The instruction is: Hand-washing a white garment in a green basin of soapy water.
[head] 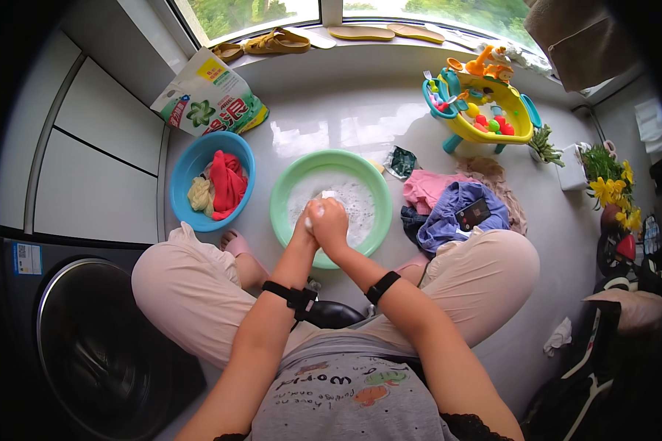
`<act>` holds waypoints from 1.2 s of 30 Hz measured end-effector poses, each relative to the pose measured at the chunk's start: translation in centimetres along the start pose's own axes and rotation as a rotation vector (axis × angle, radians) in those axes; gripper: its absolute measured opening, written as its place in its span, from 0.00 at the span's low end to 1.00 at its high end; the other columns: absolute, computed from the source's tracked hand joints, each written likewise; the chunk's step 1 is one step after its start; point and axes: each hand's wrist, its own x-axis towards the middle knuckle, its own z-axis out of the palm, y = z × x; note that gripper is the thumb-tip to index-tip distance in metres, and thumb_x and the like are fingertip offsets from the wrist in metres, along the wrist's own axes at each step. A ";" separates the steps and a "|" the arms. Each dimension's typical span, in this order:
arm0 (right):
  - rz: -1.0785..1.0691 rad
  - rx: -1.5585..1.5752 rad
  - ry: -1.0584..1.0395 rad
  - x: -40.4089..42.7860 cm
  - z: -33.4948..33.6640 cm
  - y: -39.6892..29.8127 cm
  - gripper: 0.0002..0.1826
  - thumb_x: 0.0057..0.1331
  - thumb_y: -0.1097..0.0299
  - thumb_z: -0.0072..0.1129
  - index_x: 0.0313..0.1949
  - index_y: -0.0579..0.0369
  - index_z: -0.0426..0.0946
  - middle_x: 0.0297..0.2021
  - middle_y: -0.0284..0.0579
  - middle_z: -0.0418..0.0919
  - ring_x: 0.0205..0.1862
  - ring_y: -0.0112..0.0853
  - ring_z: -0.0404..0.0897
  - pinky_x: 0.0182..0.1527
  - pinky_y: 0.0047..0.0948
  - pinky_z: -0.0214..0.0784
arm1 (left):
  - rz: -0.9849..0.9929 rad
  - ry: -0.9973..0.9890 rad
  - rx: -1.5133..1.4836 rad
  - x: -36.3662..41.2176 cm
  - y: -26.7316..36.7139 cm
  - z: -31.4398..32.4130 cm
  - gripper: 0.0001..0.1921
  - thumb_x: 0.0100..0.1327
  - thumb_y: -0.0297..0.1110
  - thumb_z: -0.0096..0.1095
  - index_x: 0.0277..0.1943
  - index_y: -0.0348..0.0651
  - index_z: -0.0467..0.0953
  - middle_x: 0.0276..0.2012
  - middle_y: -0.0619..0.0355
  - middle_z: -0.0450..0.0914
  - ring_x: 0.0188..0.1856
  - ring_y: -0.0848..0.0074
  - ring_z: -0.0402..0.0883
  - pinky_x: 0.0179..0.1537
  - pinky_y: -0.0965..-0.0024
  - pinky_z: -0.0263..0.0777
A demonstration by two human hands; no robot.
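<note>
My left hand (304,221) and my right hand (332,220) are pressed together over a light green plastic basin (277,204). Between them they squeeze a small white cloth (327,194); most of it is hidden by my fingers. Foamy, soapy water (364,206) fills the basin below. To the left, a blue plastic basin (177,190) holds a red garment (229,184) and a pale yellow cloth (201,194). On the floor to the right are a pink garment (427,190) and a blue garment (447,206), with a dark phone-like device (473,214) on top.
An Ariel detergent bag (212,99) leans behind the blue basin. A yellow toy water table (516,135) stands at the back right, near potted plants (612,190). The front-loading washing machine (94,353) is at my left. Sandals and insoles (361,33) line the windowsill.
</note>
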 end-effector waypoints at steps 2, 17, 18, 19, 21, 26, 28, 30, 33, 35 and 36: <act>0.092 0.081 -0.001 2.5 0.3 6.4 0.15 0.56 0.58 0.44 0.28 0.56 0.73 0.33 0.49 0.71 0.38 0.43 0.68 0.40 0.48 0.59 | 0.043 0.204 0.088 0.8 -1.3 3.4 0.13 0.61 0.38 0.43 0.43 0.40 0.66 0.39 0.54 0.71 0.41 0.70 0.73 0.41 0.66 0.70; 0.256 0.045 -0.046 1.9 -0.2 2.6 0.12 0.53 0.64 0.49 0.35 0.56 0.70 0.36 0.51 0.69 0.37 0.48 0.68 0.42 0.38 0.62 | 0.041 0.299 0.057 0.3 -0.4 3.2 0.17 0.63 0.42 0.42 0.49 0.40 0.65 0.43 0.55 0.72 0.45 0.69 0.72 0.45 0.64 0.68; -0.011 -0.026 0.023 1.0 0.5 0.7 0.11 0.52 0.64 0.52 0.33 0.56 0.70 0.34 0.50 0.69 0.35 0.46 0.67 0.40 0.39 0.61 | -0.034 0.148 0.037 0.5 0.8 0.6 0.18 0.64 0.43 0.38 0.50 0.41 0.63 0.45 0.55 0.71 0.45 0.70 0.72 0.45 0.65 0.68; -0.262 -0.107 0.098 0.2 0.7 -0.4 0.10 0.51 0.64 0.54 0.30 0.55 0.71 0.32 0.49 0.69 0.33 0.45 0.67 0.38 0.40 0.61 | -0.077 0.010 0.033 0.4 1.0 -0.2 0.18 0.64 0.43 0.38 0.50 0.41 0.63 0.45 0.55 0.70 0.45 0.71 0.72 0.45 0.65 0.68; -0.307 -0.112 0.086 -2.2 -0.2 -3.1 0.09 0.50 0.65 0.55 0.28 0.55 0.71 0.31 0.48 0.69 0.31 0.45 0.66 0.37 0.40 0.60 | -0.072 -0.091 0.048 -0.1 1.2 -0.9 0.18 0.64 0.43 0.38 0.51 0.42 0.63 0.45 0.55 0.70 0.45 0.71 0.72 0.45 0.65 0.68; -0.013 -0.092 0.094 1.3 0.1 1.9 0.11 0.54 0.63 0.52 0.26 0.60 0.72 0.30 0.49 0.68 0.35 0.46 0.66 0.39 0.40 0.60 | 0.034 0.360 0.146 0.4 -1.4 3.6 0.17 0.65 0.42 0.37 0.51 0.42 0.62 0.45 0.55 0.70 0.45 0.71 0.72 0.45 0.65 0.68; 0.029 -0.103 0.139 2.7 -0.8 3.9 0.12 0.55 0.63 0.50 0.27 0.60 0.72 0.30 0.50 0.68 0.36 0.46 0.65 0.40 0.40 0.60 | 0.052 0.370 0.161 0.7 -2.7 4.5 0.17 0.64 0.41 0.39 0.50 0.39 0.62 0.44 0.54 0.71 0.46 0.71 0.72 0.45 0.68 0.69; 0.121 -0.105 0.210 2.3 -0.9 4.0 0.11 0.55 0.64 0.47 0.28 0.60 0.73 0.31 0.50 0.69 0.38 0.46 0.66 0.42 0.42 0.59 | 0.040 0.376 0.166 0.3 -2.8 4.7 0.17 0.64 0.42 0.39 0.50 0.40 0.63 0.44 0.55 0.71 0.45 0.72 0.72 0.45 0.67 0.69; -0.054 -0.135 0.157 -0.2 0.6 0.3 0.11 0.54 0.64 0.48 0.26 0.58 0.74 0.32 0.48 0.69 0.38 0.45 0.66 0.41 0.42 0.59 | -0.016 0.142 0.115 0.3 -1.2 1.3 0.17 0.63 0.42 0.41 0.49 0.41 0.64 0.42 0.56 0.72 0.42 0.72 0.74 0.42 0.68 0.70; -0.142 -0.156 0.081 -2.3 0.0 -3.2 0.10 0.54 0.64 0.48 0.25 0.58 0.74 0.32 0.48 0.70 0.37 0.45 0.66 0.40 0.43 0.60 | -0.043 -0.087 0.067 0.0 -0.5 0.0 0.16 0.63 0.42 0.42 0.48 0.41 0.64 0.41 0.56 0.72 0.42 0.72 0.74 0.42 0.68 0.70; -0.222 -0.180 0.018 -2.8 -0.3 -4.0 0.10 0.53 0.65 0.49 0.24 0.58 0.73 0.31 0.48 0.70 0.37 0.44 0.67 0.39 0.43 0.60 | -0.034 -0.084 0.067 0.0 -0.5 0.1 0.16 0.63 0.41 0.42 0.48 0.41 0.65 0.41 0.56 0.73 0.42 0.72 0.74 0.42 0.68 0.70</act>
